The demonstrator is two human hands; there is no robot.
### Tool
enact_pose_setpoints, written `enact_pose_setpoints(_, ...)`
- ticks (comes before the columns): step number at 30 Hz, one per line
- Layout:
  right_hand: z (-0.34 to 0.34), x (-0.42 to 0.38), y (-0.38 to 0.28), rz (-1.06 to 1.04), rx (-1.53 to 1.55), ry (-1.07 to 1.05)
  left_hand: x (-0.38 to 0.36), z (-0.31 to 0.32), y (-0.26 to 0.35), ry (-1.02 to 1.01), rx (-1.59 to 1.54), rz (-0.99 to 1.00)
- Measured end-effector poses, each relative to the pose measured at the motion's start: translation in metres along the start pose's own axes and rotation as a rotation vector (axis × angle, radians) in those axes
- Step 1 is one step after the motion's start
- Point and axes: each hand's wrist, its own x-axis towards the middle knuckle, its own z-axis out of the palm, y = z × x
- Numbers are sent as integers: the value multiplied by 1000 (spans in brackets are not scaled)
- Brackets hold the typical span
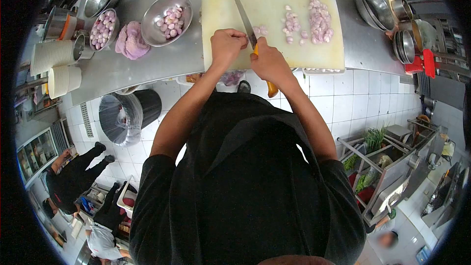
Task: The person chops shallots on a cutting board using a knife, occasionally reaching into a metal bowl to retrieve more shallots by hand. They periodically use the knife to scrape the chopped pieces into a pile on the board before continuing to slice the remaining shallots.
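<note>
Head view: both forearms reach forward over the bench's near edge onto the cutting board. The right hand has its fingers clamped round the knife's yellow handle, blade angled toward the board's far edge. The left hand has its fingers curled together, pinning a shallot piece beside the blade. Chopped shallots lie toward the board's right edge; the board's left side is bare.
</note>
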Motion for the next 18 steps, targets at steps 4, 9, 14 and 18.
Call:
enact_pose_setpoints(4,-10,-8,-7,36,26,-39,-3,1,2,20,32,-19)
enact_pose_setpoints(9,-10,-8,-11,56,48,-50,2,4,-10,18,-62,-14)
enact_pose_setpoints(14,-4,-4,-14,53,-7,-31,1,2,-8,21,-33,-6)
enact_pose_setpoints(18,4,12,-9,24,27,-9,0,-1,-2,19,-11,-4)
